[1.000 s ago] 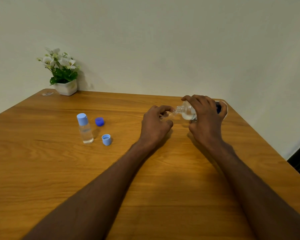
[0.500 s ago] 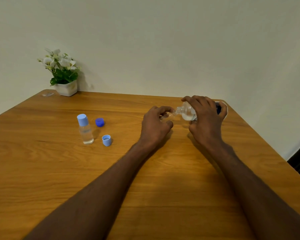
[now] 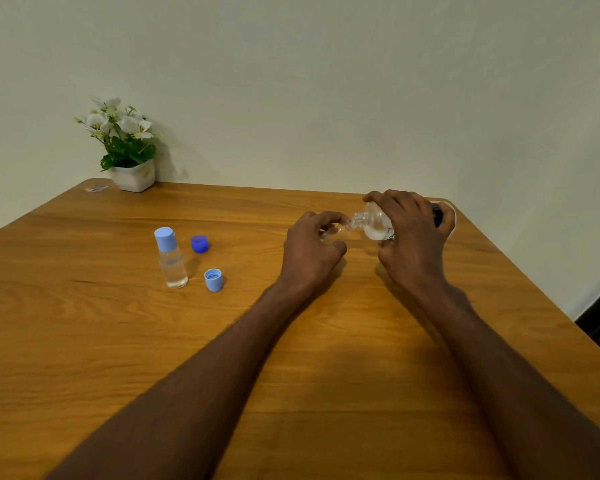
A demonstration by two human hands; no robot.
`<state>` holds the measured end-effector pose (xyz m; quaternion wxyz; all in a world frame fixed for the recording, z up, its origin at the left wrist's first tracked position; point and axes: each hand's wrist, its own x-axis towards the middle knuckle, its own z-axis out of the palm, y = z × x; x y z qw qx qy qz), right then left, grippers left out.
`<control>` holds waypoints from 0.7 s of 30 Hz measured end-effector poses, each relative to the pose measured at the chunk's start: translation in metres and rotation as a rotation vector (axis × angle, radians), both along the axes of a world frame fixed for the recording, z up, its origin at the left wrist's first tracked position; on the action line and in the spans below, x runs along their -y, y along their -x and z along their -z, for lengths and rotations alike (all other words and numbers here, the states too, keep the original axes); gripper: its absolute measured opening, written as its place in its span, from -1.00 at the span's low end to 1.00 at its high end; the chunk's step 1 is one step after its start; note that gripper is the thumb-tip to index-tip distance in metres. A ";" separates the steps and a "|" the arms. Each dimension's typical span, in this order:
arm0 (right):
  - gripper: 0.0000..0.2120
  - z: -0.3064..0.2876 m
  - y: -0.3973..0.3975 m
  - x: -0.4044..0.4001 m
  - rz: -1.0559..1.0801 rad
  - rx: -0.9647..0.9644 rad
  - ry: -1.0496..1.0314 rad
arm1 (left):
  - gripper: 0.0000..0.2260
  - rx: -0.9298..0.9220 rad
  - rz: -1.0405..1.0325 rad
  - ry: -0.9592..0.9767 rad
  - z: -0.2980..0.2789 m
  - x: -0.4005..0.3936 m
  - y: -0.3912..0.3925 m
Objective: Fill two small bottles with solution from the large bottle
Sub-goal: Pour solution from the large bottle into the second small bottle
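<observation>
My right hand [image 3: 411, 242] grips the large clear bottle [image 3: 376, 225], tipped on its side with its open neck pointing left. My left hand [image 3: 310, 249] curls round a small clear bottle [image 3: 336, 232], mostly hidden by the fingers, its mouth right at the large bottle's neck. A second small bottle [image 3: 171, 259] with a light blue cap stands upright at the left, holding clear liquid. Beside it lie a dark blue cap [image 3: 199, 243] and a light blue cap [image 3: 213, 279], open side up.
A white pot of white flowers [image 3: 127, 154] stands at the table's far left corner, with a small clear scrap [image 3: 96, 188] beside it. The wooden table [image 3: 291, 375] ends just behind my right hand, against the wall.
</observation>
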<state>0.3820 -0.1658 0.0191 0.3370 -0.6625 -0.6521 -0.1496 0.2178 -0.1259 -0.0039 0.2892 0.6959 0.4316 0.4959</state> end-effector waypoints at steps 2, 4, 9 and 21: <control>-0.19 0.000 0.000 0.000 -0.002 -0.001 -0.002 | -0.59 0.000 -0.001 0.001 0.000 0.000 0.000; -0.19 0.000 0.000 0.000 0.001 -0.003 -0.001 | -0.59 -0.001 -0.001 -0.005 0.001 0.000 0.000; -0.17 0.001 -0.001 -0.001 0.003 0.001 0.003 | -0.59 0.002 -0.002 -0.010 0.002 -0.001 0.000; -0.17 0.001 -0.002 -0.001 0.001 0.001 -0.002 | -0.58 0.004 -0.004 -0.024 0.002 -0.001 0.000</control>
